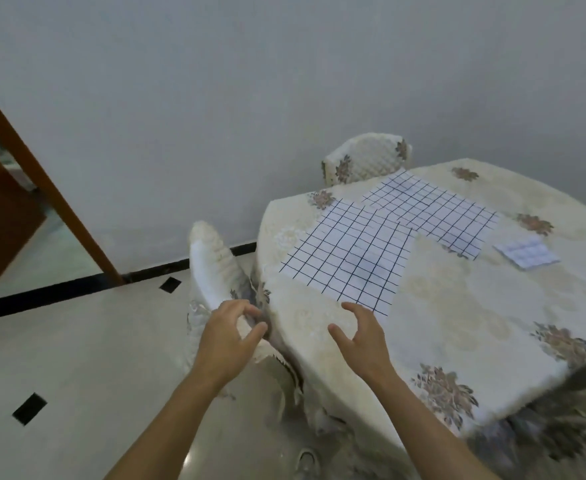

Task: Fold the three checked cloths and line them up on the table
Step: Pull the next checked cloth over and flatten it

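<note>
Over the near corner of the bench [457, 306], the fingers [355, 309] of the right hand [366, 344] are spread and gently curved, with the thumb held apart, and nothing is held in them. Their tips are poised just short of the closest corner of the nearest checked cloth [350, 254], a large white square of fabric ruled with a dark grid, which is laid flat and unfolded.

The fingers [246, 308] of the left hand [225, 341] are loosely curled, with a gap between them and the thumb, and nothing is gripped. Whether the chair cover behind them is touched cannot be told.

Beyond the nearest cloth, the second checked cloth [433, 213], of the same white fabric and dark grid, is spread flat. The two meet along one edge, and which lies on top cannot be told. Apart to the right, the small folded checked cloth [526, 252] lies as a compact pale rectangle.

The bench is draped in a cream tablecloth with brown flower motifs [336, 393]. One quilted cream chair [215, 265] is set beside the left hand, and a second quilted chair [367, 161] at the far side. A cream tiled floor with black insets [77, 358] and a brown wooden door frame [42, 181] are seen to the left.
</note>
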`<state>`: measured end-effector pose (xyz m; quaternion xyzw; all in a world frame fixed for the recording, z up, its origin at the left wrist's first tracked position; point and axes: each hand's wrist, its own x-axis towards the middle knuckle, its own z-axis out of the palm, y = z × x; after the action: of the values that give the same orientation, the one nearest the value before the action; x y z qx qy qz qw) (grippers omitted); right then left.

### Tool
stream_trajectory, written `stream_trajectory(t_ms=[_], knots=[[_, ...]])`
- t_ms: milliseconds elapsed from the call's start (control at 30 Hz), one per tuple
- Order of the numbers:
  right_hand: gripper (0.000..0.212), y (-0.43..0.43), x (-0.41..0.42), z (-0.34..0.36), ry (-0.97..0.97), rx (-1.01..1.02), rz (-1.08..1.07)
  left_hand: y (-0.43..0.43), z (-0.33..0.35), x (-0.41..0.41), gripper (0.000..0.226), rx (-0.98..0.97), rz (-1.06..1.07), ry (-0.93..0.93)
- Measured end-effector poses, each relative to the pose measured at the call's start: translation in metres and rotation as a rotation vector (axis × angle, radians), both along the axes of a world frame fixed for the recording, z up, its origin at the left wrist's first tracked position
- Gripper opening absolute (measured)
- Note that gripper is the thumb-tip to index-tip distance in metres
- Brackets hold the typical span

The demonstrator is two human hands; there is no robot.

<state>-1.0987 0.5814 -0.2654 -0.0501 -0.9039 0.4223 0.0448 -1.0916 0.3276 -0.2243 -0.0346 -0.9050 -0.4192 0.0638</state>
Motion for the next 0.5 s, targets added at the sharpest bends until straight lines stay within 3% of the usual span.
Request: stream_trajectory(t_ms=[233,500], knots=[[0.052,-0.005,-0.063,-0.031,-0.084,-0.069,-0.084,0.016,-0.014,-0.097,0.035,-0.193,-0.179,-0.023],[0.052,0.031,-0.105,-0.046,-0.177,0.031,-0.258,0.036,-0.048,-0.178,0.049,-0.225,-0.347,-0.129]])
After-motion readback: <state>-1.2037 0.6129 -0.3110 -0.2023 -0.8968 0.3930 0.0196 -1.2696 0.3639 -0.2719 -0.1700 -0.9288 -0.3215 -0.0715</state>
